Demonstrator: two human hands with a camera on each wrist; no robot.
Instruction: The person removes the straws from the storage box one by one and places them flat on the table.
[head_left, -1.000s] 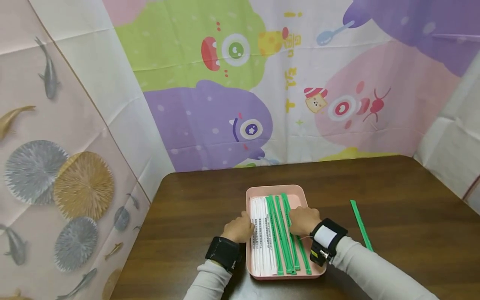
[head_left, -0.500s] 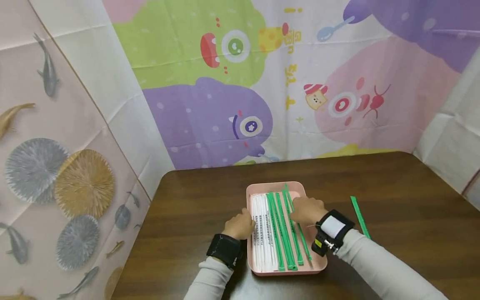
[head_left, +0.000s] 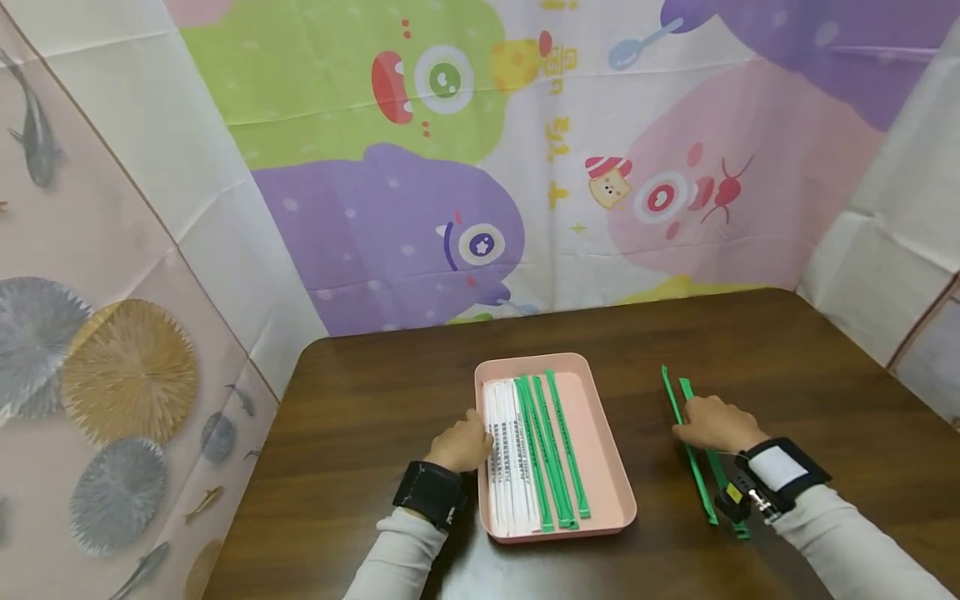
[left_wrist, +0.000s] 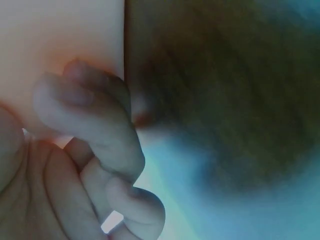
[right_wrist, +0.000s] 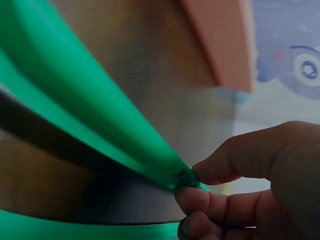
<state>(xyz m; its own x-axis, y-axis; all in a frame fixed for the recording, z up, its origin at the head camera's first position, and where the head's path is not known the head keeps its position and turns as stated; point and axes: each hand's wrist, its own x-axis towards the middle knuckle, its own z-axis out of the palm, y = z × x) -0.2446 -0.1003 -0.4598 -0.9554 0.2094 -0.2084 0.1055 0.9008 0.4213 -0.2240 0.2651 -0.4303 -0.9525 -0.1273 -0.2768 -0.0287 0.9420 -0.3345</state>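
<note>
A pink tray (head_left: 603, 475) sits on the table, holding a row of white paper-wrapped straws (head_left: 510, 467) and several green-wrapped straws (head_left: 567, 450). At its left side my left hand (head_left: 459, 443) grips the rim, fingers curled at the tray wall (left_wrist: 95, 30) in the left wrist view. Right of the tray, my right hand (head_left: 718, 422) pinches a green-wrapped straw (right_wrist: 110, 115) between thumb and forefinger, low over the table. Another green-wrapped straw (head_left: 738, 529) lies beside it, partly hidden under that hand.
The brown wooden table (head_left: 390, 383) runs back to a cartoon-printed cloth (head_left: 405, 242). A pink patterned panel (head_left: 127, 250) borders its left side.
My right hand has carried a green straw out of the tray to the right, beside the green straw on the table. The left hand keeps its place at the tray rim.
</note>
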